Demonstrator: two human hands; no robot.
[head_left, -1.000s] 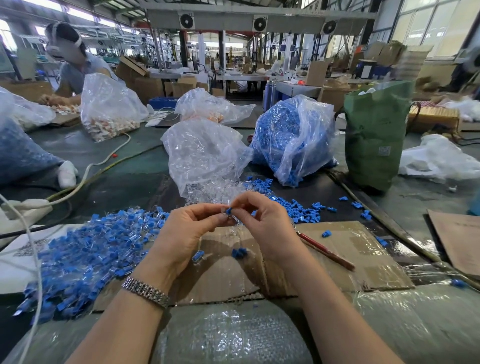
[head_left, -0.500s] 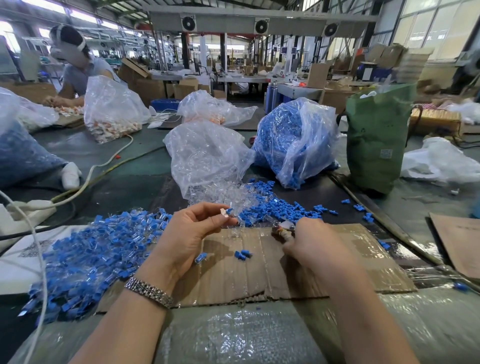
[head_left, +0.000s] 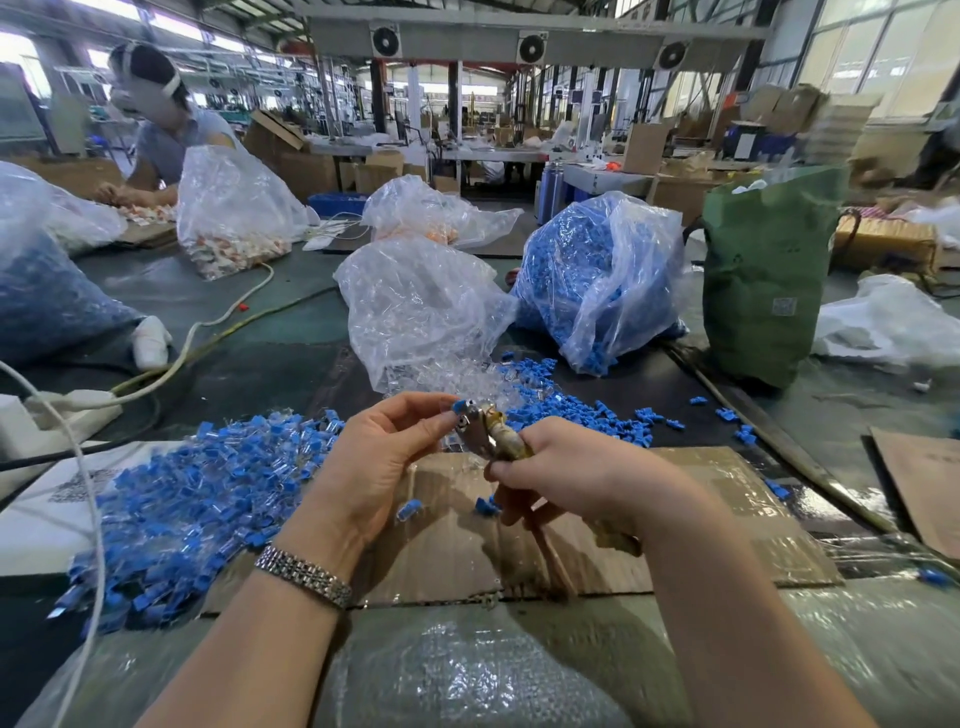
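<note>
- Blue plastic piece: held in the air above the cardboard sheet on the worktop, pinched between the thumb and forefinger tips of the left hand, right against the metal nose of the pliers
- Pliers: taped handles, gripped by the right hand with the fingers curled round them; nose points up and left at the piece (whether it has closed on the piece cannot be told)
- Step in hand, as judged: pressing or crimping the piece with the pliers
- To do it well: seat the piece square in the nose, hold the fingertips off the metal, squeeze evenly without twisting
- Left hand pose: palm turned toward the wearer, wrist raised, remaining fingers loosely folded; metal watch strap at the wrist
- Right hand pose: back of the hand uppermost, forearm entering from the lower right
- Stock nearby: heap of blue pieces left of the cardboard; clear bag and blue-filled bag behind
</note>
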